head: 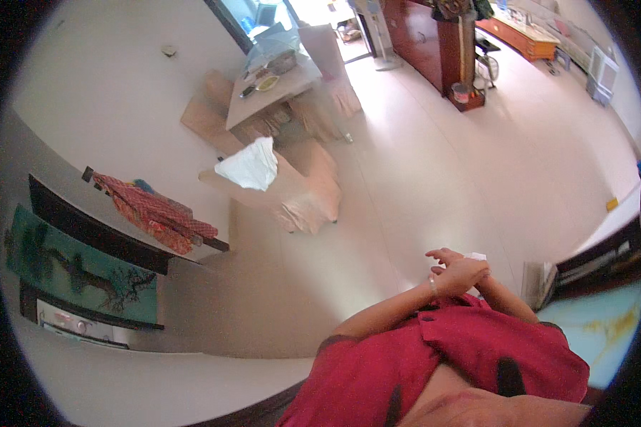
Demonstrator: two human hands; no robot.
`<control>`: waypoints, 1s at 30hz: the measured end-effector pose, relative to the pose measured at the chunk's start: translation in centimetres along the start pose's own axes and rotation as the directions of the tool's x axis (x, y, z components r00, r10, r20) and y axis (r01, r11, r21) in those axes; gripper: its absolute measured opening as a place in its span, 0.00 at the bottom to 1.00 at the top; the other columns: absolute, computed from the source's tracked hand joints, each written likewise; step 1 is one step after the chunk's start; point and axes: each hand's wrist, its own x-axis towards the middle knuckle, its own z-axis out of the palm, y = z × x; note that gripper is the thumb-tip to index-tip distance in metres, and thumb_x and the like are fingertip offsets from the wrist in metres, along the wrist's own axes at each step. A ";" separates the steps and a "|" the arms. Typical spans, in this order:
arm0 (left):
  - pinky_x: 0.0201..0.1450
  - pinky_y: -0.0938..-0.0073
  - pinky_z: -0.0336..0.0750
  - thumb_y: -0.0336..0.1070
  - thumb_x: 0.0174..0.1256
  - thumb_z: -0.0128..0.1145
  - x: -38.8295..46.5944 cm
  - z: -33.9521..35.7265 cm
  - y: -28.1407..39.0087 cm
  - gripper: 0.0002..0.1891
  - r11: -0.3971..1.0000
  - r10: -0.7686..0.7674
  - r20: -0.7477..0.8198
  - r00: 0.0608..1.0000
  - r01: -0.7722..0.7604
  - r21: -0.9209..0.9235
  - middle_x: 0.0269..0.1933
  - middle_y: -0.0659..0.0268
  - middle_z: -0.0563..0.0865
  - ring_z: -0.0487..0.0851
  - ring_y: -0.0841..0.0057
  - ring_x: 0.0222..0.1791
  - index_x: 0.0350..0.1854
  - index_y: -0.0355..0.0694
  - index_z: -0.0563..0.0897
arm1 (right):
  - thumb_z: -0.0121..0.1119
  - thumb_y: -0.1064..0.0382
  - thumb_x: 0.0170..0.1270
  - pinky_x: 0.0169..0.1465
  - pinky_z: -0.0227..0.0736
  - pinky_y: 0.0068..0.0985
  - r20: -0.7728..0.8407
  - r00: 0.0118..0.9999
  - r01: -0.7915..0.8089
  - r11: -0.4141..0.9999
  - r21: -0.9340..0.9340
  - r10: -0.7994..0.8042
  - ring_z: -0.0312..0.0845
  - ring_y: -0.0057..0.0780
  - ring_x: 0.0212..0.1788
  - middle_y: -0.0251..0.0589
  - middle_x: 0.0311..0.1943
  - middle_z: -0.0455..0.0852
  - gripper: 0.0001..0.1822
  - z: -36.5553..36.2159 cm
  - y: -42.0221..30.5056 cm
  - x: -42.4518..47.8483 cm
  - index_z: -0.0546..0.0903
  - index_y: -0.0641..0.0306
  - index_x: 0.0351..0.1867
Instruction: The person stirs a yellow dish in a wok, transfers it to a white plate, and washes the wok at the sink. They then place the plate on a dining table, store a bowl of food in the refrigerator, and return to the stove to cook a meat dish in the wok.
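My left hand (461, 278), with a light bracelet at its wrist, lies across my right wrist in front of my red shirt. A small white piece of tissue or cloth (476, 257) shows at its fingers, against my right forearm; most of it is hidden. My right hand (444, 257) reaches out from beneath the left, its fingers apart and nothing seen in them. Both hands are close to my body, above the pale tiled floor (406, 213).
Ahead on the left, fabric-covered chairs (320, 181), one with a white cloth (251, 163), surround a dining table (240, 109) bearing dishes. Red towels (155, 213) hang on the left wall above a dark-framed glass panel (91, 272). A dark red cabinet (416, 42) stands farther ahead.
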 end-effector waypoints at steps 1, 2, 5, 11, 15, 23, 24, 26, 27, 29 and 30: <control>0.37 0.62 0.71 0.32 0.59 0.44 0.4 -2.9 -1.3 0.10 0.999 -0.013 -0.090 0.996 0.010 -0.030 0.39 0.53 0.79 0.78 0.62 0.37 0.38 0.35 0.76 | 0.55 0.55 0.57 0.51 0.68 0.32 0.049 0.983 0.174 0.985 0.004 -0.174 0.72 0.38 0.50 0.45 0.54 0.71 0.22 -1.0 1.1 3.5 0.71 0.59 0.53; 0.37 0.61 0.71 0.31 0.59 0.44 0.9 -5.7 -2.5 0.10 0.999 -0.020 -0.178 0.984 0.013 -0.039 0.40 0.53 0.79 0.78 0.62 0.38 0.38 0.34 0.75 | 0.55 0.55 0.58 0.51 0.68 0.33 0.097 0.935 0.342 0.940 0.021 -0.342 0.71 0.38 0.50 0.45 0.55 0.70 0.23 -2.3 2.4 7.0 0.70 0.58 0.54; 0.45 0.66 0.71 0.33 0.63 0.41 -0.5 -13.7 -8.6 0.12 0.996 0.057 -0.567 0.822 -0.004 0.094 0.41 0.52 0.80 0.77 0.59 0.43 0.41 0.36 0.77 | 0.54 0.58 0.58 0.52 0.68 0.32 0.211 0.871 0.408 0.893 0.189 -0.443 0.73 0.40 0.47 0.45 0.47 0.76 0.20 -6.8 1.6 16.3 0.72 0.58 0.52; 0.49 0.74 0.71 0.39 0.68 0.37 -3.7 -26.0 -19.1 0.16 0.639 -0.711 -0.580 0.396 0.020 -0.769 0.43 0.58 0.80 0.79 0.71 0.42 0.45 0.32 0.74 | 0.53 0.57 0.61 0.48 0.70 0.25 0.621 0.640 0.094 0.849 0.520 -0.452 0.76 0.26 0.41 0.39 0.39 0.81 0.15 -12.6 -4.1 32.2 0.78 0.66 0.42; 0.44 0.75 0.74 0.44 0.68 0.38 0.8 -33.4 -26.8 0.19 0.231 -0.654 -0.362 0.664 -0.281 -0.932 0.42 0.60 0.80 0.79 0.74 0.39 0.50 0.36 0.72 | 0.46 0.59 0.66 0.46 0.71 0.24 0.508 0.704 -0.185 0.563 0.806 -0.495 0.75 0.26 0.42 0.43 0.40 0.79 0.16 -12.4 -3.5 43.8 0.73 0.68 0.49; 0.32 0.81 0.70 0.44 0.68 0.37 8.8 -48.1 -43.1 0.14 -0.312 -0.578 -0.176 0.797 -0.414 -0.855 0.39 0.69 0.80 0.77 0.82 0.36 0.41 0.43 0.75 | 0.41 0.61 0.67 0.47 0.73 0.28 0.254 0.918 -0.192 0.219 0.957 -0.305 0.78 0.35 0.41 0.51 0.42 0.79 0.21 -23.6 -6.2 62.3 0.61 0.65 0.59; 0.36 0.78 0.72 0.41 0.68 0.39 9.7 -47.9 -47.6 0.12 -0.362 -0.572 -0.117 0.812 -0.379 -0.852 0.40 0.67 0.80 0.77 0.80 0.39 0.44 0.43 0.74 | 0.42 0.61 0.67 0.46 0.74 0.29 0.206 0.935 -0.143 0.224 0.964 -0.289 0.79 0.34 0.41 0.50 0.41 0.79 0.22 -25.0 -5.8 64.0 0.60 0.64 0.60; 0.43 0.74 0.72 0.40 0.66 0.41 11.9 -52.3 -49.1 0.12 -0.270 -0.670 -0.086 0.738 -0.349 -0.897 0.39 0.66 0.82 0.79 0.75 0.39 0.43 0.41 0.75 | 0.46 0.61 0.65 0.42 0.74 0.26 0.143 0.985 -0.098 0.382 0.919 -0.092 0.78 0.31 0.38 0.48 0.40 0.80 0.20 -27.6 -4.0 67.5 0.65 0.65 0.57; 0.46 0.73 0.73 0.40 0.66 0.43 13.2 -54.6 -50.2 0.12 -0.221 -0.709 -0.078 0.700 -0.326 -0.919 0.38 0.66 0.83 0.80 0.73 0.40 0.43 0.40 0.76 | 0.47 0.61 0.64 0.41 0.74 0.25 0.096 0.995 -0.079 0.492 0.867 -0.010 0.78 0.30 0.37 0.47 0.40 0.80 0.20 -29.0 -2.6 69.4 0.67 0.65 0.55; 0.50 0.71 0.71 0.39 0.64 0.44 13.2 -58.9 -54.1 0.12 0.399 -0.656 -0.362 0.662 -0.104 -0.911 0.40 0.62 0.82 0.79 0.71 0.43 0.44 0.38 0.75 | 0.51 0.60 0.62 0.38 0.73 0.22 0.014 0.999 -0.041 0.587 0.808 0.050 0.77 0.27 0.37 0.44 0.40 0.80 0.19 -31.5 0.7 73.3 0.69 0.65 0.53; 0.52 0.70 0.70 0.38 0.64 0.45 12.8 -60.9 -55.8 0.13 0.658 -0.573 -0.479 0.665 0.025 -0.753 0.41 0.60 0.82 0.79 0.70 0.44 0.45 0.38 0.74 | 0.51 0.61 0.60 0.36 0.73 0.21 0.043 0.995 -0.085 0.564 0.821 0.086 0.76 0.26 0.39 0.42 0.39 0.79 0.20 -33.2 1.9 74.8 0.69 0.64 0.54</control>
